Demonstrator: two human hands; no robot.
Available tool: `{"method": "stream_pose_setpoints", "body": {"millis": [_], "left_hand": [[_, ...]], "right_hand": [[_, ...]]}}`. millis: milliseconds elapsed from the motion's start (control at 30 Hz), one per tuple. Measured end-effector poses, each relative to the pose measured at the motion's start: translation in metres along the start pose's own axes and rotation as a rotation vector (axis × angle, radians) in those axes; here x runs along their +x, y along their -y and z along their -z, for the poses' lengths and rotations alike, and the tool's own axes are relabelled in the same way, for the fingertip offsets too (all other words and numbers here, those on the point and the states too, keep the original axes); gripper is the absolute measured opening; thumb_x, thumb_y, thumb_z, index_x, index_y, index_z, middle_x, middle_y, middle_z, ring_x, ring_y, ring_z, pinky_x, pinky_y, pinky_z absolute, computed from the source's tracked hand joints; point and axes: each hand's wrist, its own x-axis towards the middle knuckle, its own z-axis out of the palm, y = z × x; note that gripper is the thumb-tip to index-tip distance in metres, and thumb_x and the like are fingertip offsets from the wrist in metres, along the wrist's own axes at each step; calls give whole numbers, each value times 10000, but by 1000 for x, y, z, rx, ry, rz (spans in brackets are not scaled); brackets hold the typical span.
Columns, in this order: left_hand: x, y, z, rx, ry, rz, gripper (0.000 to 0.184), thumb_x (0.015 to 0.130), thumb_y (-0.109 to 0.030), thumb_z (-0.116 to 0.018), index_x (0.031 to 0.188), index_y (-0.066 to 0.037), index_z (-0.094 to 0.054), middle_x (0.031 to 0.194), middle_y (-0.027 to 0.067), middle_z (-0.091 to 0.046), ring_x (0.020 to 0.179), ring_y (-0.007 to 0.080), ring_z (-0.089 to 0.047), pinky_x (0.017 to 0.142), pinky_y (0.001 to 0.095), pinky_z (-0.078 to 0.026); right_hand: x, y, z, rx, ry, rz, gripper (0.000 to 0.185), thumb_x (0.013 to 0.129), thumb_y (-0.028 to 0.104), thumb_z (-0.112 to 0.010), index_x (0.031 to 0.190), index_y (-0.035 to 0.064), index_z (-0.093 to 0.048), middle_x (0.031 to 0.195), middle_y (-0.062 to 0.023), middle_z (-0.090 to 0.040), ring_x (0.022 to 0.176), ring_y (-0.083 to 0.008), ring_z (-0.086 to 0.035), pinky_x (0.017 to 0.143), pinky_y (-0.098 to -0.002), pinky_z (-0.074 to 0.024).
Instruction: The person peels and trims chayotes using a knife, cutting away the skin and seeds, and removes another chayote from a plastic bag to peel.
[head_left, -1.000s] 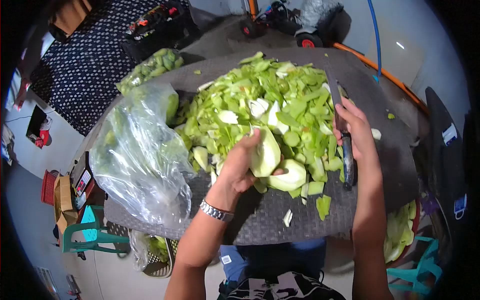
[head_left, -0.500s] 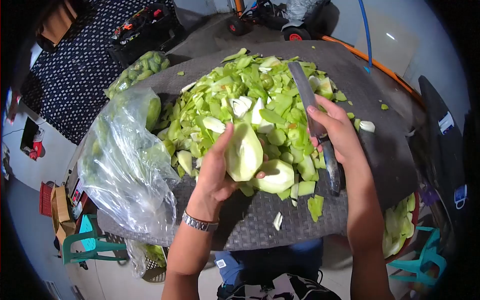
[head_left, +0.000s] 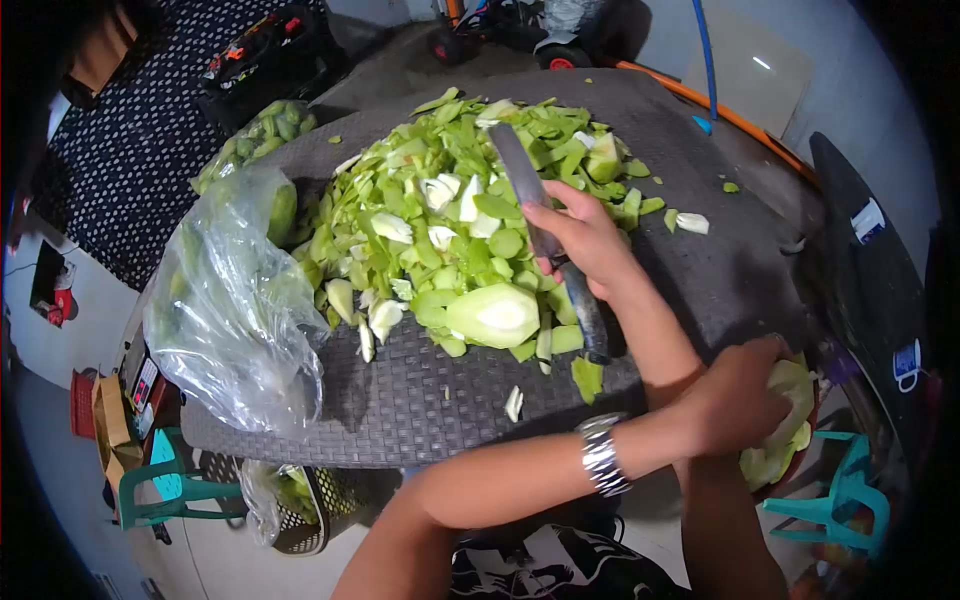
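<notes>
My right hand [head_left: 590, 240] grips a long-bladed knife [head_left: 520, 175] by its dark handle, blade pointing up and away over the peelings. My left arm, with a metal watch [head_left: 603, 455], crosses over my right forearm. Beyond it, my left hand [head_left: 740, 395] reaches over a container of pale cut chayote pieces [head_left: 793, 395] at the right table edge; its fingers are mostly hidden, and whether they hold anything does not show. A peeled chayote half [head_left: 495, 316] lies at the near side of a heap of green peelings [head_left: 430, 210], which has white core scraps in it.
A clear plastic bag of green chayotes [head_left: 235, 300] sits on the left of the dark woven tabletop [head_left: 400, 410]. Another filled bag [head_left: 255, 140] is behind it. Below stand a basket [head_left: 320, 510] and teal chairs [head_left: 170, 480] [head_left: 840, 495].
My left hand has carried a hollowed chayote half from the heap across my right arm to the container on the right. My right hand still grips the knife. The view has shifted slightly.
</notes>
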Motion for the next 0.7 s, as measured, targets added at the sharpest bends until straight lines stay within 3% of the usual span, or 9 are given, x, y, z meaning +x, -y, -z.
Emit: {"method": "stream_pose_setpoints", "body": {"millis": [67,167,233,300,433,567,600,667,700], "left_hand": [[24,5,-20,42,95,109,384,879,-106,-703,1218,49,-612,1126,259,-703,1047,347,-720,913,408,-557],[23,-19,-17,-102,216,187,411,878,-120,-710,1235,56,-610,1118,217,-715,1048,299,-718,910,374,-553],[7,-10,-10,-298,225,22,461,874,-164,-735,1268,45,-614,1128,158,-714,1057,240,-705,920,347,-546],[-39,-3,15,-519,117,-75,375,869,-92,-715,1220,28,-661,1140,132,-740,1070,192,-691,940,351,-538],[-148,71,60,-745,182,161,539,804,-202,-821,1264,26,-656,1149,94,-713,1111,169,-665,968,312,-500],[-170,151,22,-296,313,541,534,846,-260,-779,1314,-30,-661,1145,130,-718,1081,224,-669,962,349,-524],[-163,178,6,-14,315,449,566,870,-270,-750,1378,-52,-626,1155,130,-701,1055,220,-659,885,347,-554],[-113,163,-8,-73,487,712,675,896,-272,-715,1500,-34,-531,1304,180,-631,1007,193,-654,701,349,-586],[-98,167,-25,-159,415,505,618,888,-223,-672,1454,-5,-555,1321,203,-646,1114,253,-646,890,378,-567]], "right_hand": [[2,4,2,13,-11,37,413,1017,277,-689,1360,65,-600,746,-18,-618,535,-106,-588,429,-279,-404],[4,3,10,35,-18,53,367,1017,274,-686,1307,62,-610,751,-31,-625,536,-109,-588,433,-279,-408],[4,8,19,51,-48,51,349,1016,273,-682,1287,64,-613,761,-32,-629,547,-110,-593,434,-277,-408],[3,10,27,76,-83,36,314,1012,272,-681,1239,65,-615,767,-36,-637,552,-117,-599,434,-286,-413],[16,10,43,105,-103,37,246,1002,282,-679,1122,77,-614,781,-43,-652,573,-134,-612,453,-304,-434],[13,6,36,97,-90,18,272,995,290,-693,1145,76,-619,772,-48,-654,573,-132,-611,457,-303,-432],[10,5,32,94,-83,21,284,992,291,-699,1159,75,-621,771,-50,-656,569,-131,-609,456,-303,-431],[7,10,32,123,-50,64,335,982,298,-719,1203,65,-623,778,-52,-663,551,-124,-601,448,-298,-425],[3,14,30,112,-54,65,333,980,301,-720,1195,64,-627,777,-48,-665,543,-117,-599,441,-290,-424]]}}
